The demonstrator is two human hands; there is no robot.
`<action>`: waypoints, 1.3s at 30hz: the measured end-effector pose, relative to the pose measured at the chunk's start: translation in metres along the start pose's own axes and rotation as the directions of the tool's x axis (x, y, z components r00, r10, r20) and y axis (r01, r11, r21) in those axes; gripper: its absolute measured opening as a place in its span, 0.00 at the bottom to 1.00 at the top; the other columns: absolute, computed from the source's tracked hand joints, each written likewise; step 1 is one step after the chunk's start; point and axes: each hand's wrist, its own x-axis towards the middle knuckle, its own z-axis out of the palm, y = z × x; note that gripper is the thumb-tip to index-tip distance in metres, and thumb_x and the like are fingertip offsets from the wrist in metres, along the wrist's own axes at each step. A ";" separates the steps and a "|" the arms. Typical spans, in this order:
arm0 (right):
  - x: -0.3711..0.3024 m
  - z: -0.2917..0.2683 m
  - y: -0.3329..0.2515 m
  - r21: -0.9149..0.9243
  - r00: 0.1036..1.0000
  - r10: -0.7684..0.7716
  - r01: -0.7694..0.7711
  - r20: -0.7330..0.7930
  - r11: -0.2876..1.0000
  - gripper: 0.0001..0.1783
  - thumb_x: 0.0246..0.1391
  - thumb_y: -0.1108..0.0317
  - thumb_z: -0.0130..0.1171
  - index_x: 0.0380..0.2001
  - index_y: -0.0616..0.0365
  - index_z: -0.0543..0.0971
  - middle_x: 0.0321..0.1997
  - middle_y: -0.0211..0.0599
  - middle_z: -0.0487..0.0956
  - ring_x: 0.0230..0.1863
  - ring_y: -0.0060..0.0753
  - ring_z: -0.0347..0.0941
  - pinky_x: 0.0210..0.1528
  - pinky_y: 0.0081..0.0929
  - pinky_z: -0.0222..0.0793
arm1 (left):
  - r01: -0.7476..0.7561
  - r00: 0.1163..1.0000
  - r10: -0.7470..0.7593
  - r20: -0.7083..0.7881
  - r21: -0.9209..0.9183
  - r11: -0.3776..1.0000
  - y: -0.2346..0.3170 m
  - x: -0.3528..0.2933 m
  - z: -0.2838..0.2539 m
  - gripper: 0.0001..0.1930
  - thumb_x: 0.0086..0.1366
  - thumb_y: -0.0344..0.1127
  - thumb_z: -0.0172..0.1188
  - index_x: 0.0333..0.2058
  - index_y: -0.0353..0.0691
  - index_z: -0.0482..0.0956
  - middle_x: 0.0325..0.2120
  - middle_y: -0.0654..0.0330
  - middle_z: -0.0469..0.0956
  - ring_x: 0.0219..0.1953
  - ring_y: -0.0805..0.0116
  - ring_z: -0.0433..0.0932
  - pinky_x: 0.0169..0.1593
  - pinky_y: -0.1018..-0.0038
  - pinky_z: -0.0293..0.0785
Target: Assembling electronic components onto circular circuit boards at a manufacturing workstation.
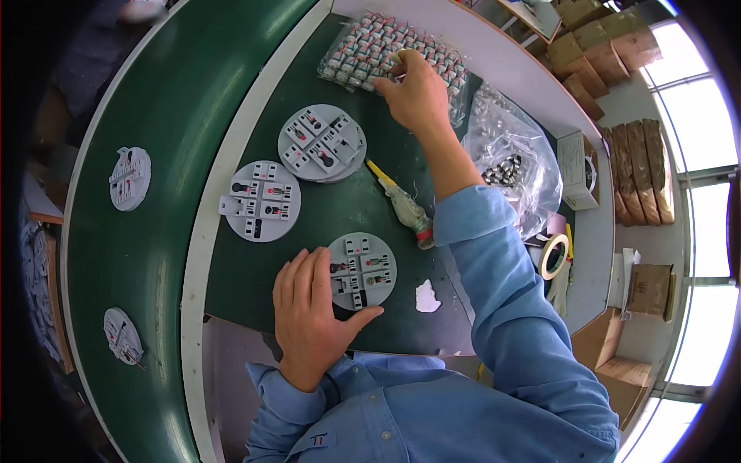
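Observation:
A round grey plate [378, 258] with raised blocks and small black and red parts lies near the table's front edge. My left hand [305, 297] lies along its left rim, fingers extended together and thumb at the lower rim, so the plate sits between them. At the back, my right hand [417, 89] reaches over a clear bag of small white parts with red wires [370, 50]. Its fingers are bent around something small that I cannot make out. A similar round plate [266, 201] lies to the left, and stacked plates [320, 143] lie behind it.
A yellow-tipped tool with a wrapped handle [401, 201] lies mid-table, a white scrap [427, 297] nearer me. On the right are a plastic bag of metal parts [509, 166], a tape roll [553, 257] and a white box [577, 170]. Left of the divider, a green belt [154, 255] carries more plates.

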 end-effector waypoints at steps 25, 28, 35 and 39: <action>-0.283 -0.122 0.031 0.137 0.947 -0.281 0.261 0.156 0.955 0.22 0.56 0.78 0.74 0.54 0.64 0.83 0.50 0.48 0.87 0.46 0.50 0.86 0.52 0.39 0.82 | 0.024 1.000 -0.024 -0.013 0.045 0.999 -0.009 -0.003 -0.001 0.59 0.52 0.54 0.85 0.76 0.35 0.63 0.73 0.42 0.67 0.71 0.38 0.69 0.72 0.49 0.67; -0.292 -0.110 0.029 0.118 0.944 -0.292 0.276 0.151 0.954 0.20 0.55 0.78 0.75 0.51 0.64 0.84 0.49 0.47 0.87 0.46 0.48 0.86 0.51 0.39 0.82 | 0.003 1.000 -0.001 0.012 -0.130 0.992 -0.022 -0.012 -0.008 0.60 0.51 0.42 0.87 0.78 0.36 0.60 0.72 0.44 0.69 0.72 0.43 0.69 0.73 0.52 0.67; -0.258 -0.095 -0.049 0.388 0.905 -0.394 0.309 0.160 0.868 0.18 0.53 0.77 0.77 0.47 0.62 0.84 0.44 0.46 0.86 0.45 0.50 0.83 0.47 0.40 0.80 | -0.053 0.998 0.051 -0.021 -0.147 0.988 -0.032 -0.006 -0.007 0.62 0.46 0.36 0.88 0.77 0.34 0.60 0.66 0.49 0.77 0.70 0.45 0.72 0.72 0.52 0.66; -0.238 -0.058 -0.063 0.393 0.802 -0.560 0.456 0.209 0.798 0.18 0.52 0.77 0.76 0.46 0.60 0.83 0.41 0.44 0.85 0.41 0.51 0.81 0.42 0.42 0.79 | -0.051 0.996 0.040 -0.076 -0.152 0.987 -0.035 -0.001 0.001 0.63 0.45 0.36 0.89 0.77 0.35 0.61 0.63 0.51 0.80 0.68 0.46 0.74 0.70 0.53 0.68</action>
